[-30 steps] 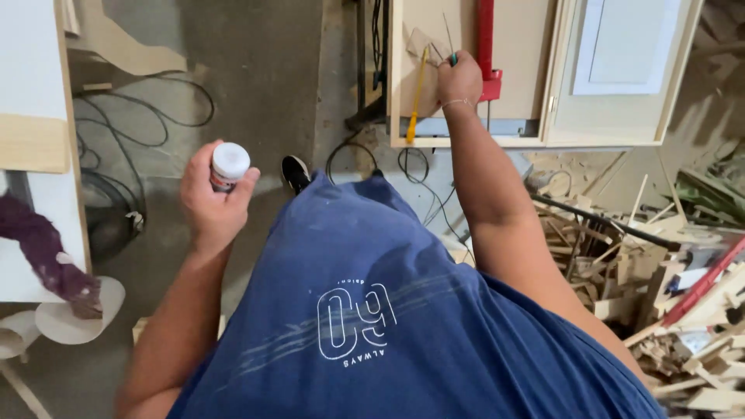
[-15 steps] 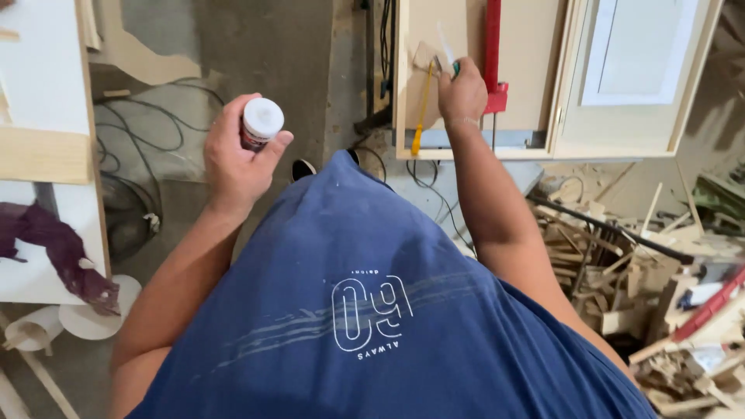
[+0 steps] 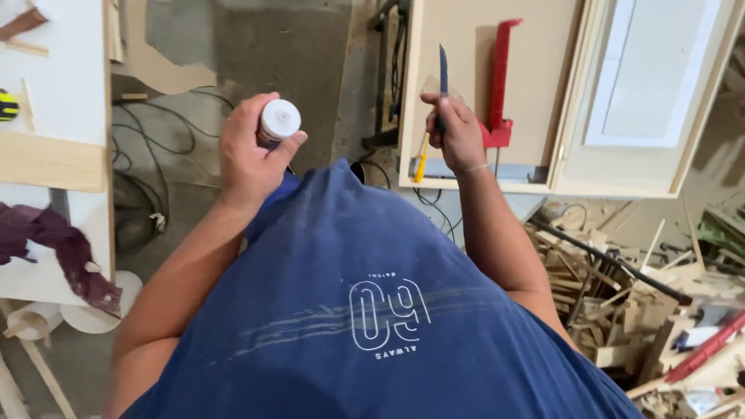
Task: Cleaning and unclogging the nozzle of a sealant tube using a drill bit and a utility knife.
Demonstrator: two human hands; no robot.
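Left hand [image 3: 252,151] raised, fingers curled in grip, thumb up. Right hand [image 3: 454,132] extended forward, fist closed.

We're only getting one view here: the head cam is looking straight down past the shirt [image 3: 372,310] at close hands, with floor [image 3: 256,62] and bench [image 3: 466,46] sitting farther below.

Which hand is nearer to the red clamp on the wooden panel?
Right. The right hand, gripping a blue-bladed tool, is just beside the red clamp, about touching its lower end. The left hand holds a white-capped bottle well off to the clamp's left, over the floor.
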